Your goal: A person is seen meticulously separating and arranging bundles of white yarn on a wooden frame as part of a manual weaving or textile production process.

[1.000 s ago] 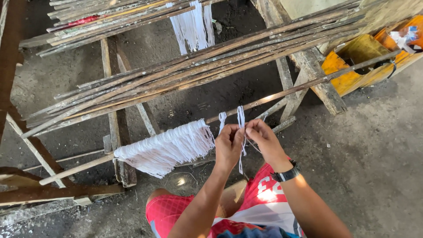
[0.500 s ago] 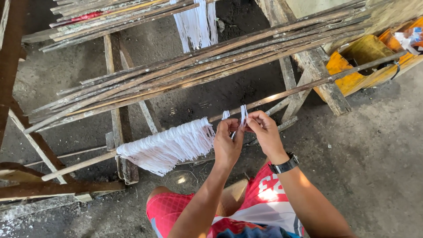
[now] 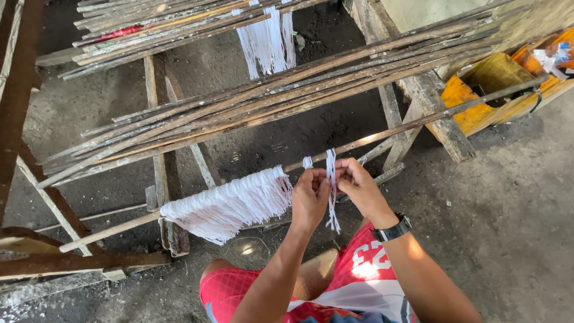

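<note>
Here both hands pinch one thin bundle of white cotton strings (image 3: 330,191) hung over the long wooden stick (image 3: 418,121): the left hand (image 3: 309,200) grasps it from one side, the right hand (image 3: 359,188) from the other. Just beside, a wide fringe of white strings (image 3: 230,203) hangs from the same stick.

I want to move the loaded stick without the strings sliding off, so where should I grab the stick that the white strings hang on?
Probably grip the stick on its bare lower-left stretch, coming from above. The hanging white strings cover its middle, and the left hand and right hand work a strand further along. A second grip on the bare upper-right stretch would likely keep it level.
</note>
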